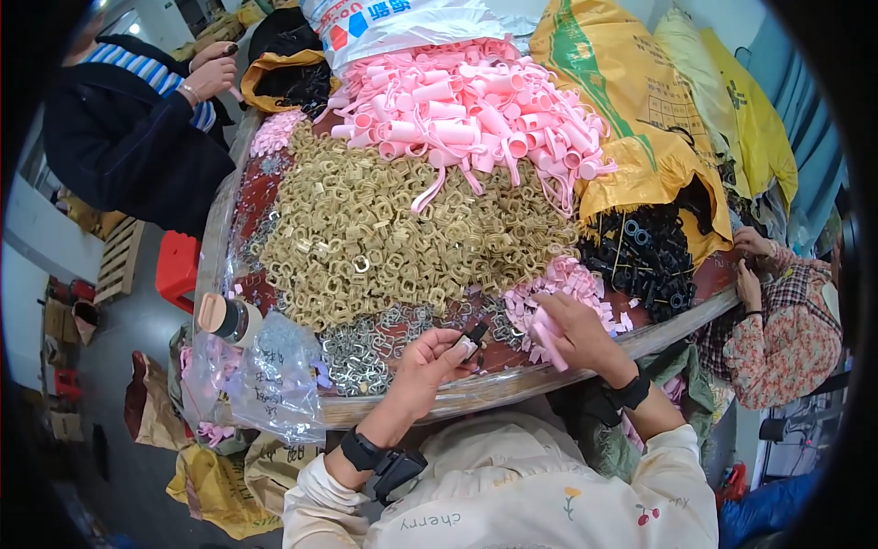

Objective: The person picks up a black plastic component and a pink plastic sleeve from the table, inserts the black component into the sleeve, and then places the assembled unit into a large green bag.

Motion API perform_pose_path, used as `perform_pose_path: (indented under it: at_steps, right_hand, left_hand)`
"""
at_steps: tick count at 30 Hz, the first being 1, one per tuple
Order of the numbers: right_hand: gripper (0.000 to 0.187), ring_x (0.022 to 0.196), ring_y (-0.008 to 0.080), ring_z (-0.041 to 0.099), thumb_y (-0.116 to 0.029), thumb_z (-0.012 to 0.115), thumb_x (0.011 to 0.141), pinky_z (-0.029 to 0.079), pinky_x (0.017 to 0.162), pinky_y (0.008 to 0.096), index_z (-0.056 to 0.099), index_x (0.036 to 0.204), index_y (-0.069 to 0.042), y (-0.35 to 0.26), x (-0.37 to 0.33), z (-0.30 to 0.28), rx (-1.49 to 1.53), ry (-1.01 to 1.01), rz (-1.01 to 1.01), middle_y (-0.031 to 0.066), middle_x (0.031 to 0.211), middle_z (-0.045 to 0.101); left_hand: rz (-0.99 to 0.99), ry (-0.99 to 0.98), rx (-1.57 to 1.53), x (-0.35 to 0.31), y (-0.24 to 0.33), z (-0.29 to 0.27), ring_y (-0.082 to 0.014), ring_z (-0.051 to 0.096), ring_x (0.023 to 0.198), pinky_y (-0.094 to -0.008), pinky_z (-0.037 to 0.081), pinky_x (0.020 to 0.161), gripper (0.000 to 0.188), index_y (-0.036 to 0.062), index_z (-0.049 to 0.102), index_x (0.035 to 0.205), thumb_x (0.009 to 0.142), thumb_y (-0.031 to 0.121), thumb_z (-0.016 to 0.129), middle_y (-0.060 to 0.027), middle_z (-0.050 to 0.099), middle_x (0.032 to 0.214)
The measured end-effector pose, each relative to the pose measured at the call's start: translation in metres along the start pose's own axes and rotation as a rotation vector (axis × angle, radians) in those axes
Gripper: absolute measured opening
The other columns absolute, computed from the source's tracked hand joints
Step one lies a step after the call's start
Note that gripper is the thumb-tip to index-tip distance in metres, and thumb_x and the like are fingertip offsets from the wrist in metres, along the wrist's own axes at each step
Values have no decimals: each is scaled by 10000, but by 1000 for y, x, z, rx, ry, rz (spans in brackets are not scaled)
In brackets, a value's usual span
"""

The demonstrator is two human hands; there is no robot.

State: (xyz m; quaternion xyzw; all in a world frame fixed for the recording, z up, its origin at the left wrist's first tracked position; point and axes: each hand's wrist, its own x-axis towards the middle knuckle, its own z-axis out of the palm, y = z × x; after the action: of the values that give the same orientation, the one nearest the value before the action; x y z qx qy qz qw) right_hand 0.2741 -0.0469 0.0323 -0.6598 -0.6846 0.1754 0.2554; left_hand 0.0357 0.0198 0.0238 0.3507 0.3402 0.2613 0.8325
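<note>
- From where I stand, the reddish desk (679, 332) has a pale, scuffed rim, and its broadest heap is of squarish gold-coloured rings (375, 229), hard-edged and jumbled, with a few bright glints.
- Behind them rises a mound of smooth, pale-pink plastic tubes with straps (453, 133) — hollow, round-mouthed, lying every which way.
- Toward the front rim lie thin, shiny, bent silver metal hooks (352, 357); farther right is a pile of small, flat pink plastic pieces (576, 282).
- Glossy black plastic parts (640, 265), some of them ring-shaped, sit at the mouth of a crinkled yellow woven sack (631, 101).
- As for markings, the yellow sack has a green band and dark print; a white woven sack (402, 27) at the back carries large blue characters and red and blue shapes. A wrinkled clear plastic bag (274, 375) at the front left bears dark lettering, too creased to read.
- The left hand (425, 366) has thumb and fingers pinched on a small black plastic piece (476, 333), near the silver hooks.
- The right hand (583, 337) is turned back-upward, fingers curled on a long, narrow pink plastic piece (548, 339) — it slants near the front rim, beside the small pink pieces.
</note>
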Motion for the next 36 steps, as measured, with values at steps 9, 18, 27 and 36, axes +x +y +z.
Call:
perform_pose_path:
  at_steps: [9, 18, 27, 36]
  right_hand:
    - [453, 837, 197, 517, -270, 625, 736, 406, 739, 300, 471, 1098, -47, -29, 14, 12, 1051, -289, 155, 73, 937, 537]
    - [448, 898, 195, 503, -93, 622, 686, 398, 757, 291, 478, 1109, -68, -63, 38, 10, -137, 48, -439, 90, 1015, 532]
    - [295, 972, 215, 467, -3, 539, 712, 376, 789, 304, 513, 1005, -23, -48, 30, 6, 468, -119, -316, 118, 1030, 515]
    - [125, 891, 199, 458, -126, 524, 746, 374, 754, 308, 495, 813, -24, -42, 7, 22, 724, -69, -120, 144, 990, 471]
  left_hand:
    - [1, -21, -105, -14, 5, -12, -164, 587, 741, -260, 497, 643, 248, 5, 472, 1021, 800, 90, 547, -84, 577, 894]
    - [-19, -29, -150, -16, 2, -22, -147, 584, 735, -237, 493, 632, 247, 5, 479, 1006, 795, 106, 560, -71, 572, 873]
    - [-6, 19, -162, -17, 5, -38, -141, 584, 736, -239, 498, 642, 230, 11, 488, 992, 795, 106, 559, -69, 575, 877]
    - [-33, -44, -80, -18, 14, -19, -104, 564, 700, -210, 469, 606, 241, 13, 512, 1013, 796, 107, 560, -41, 588, 837]
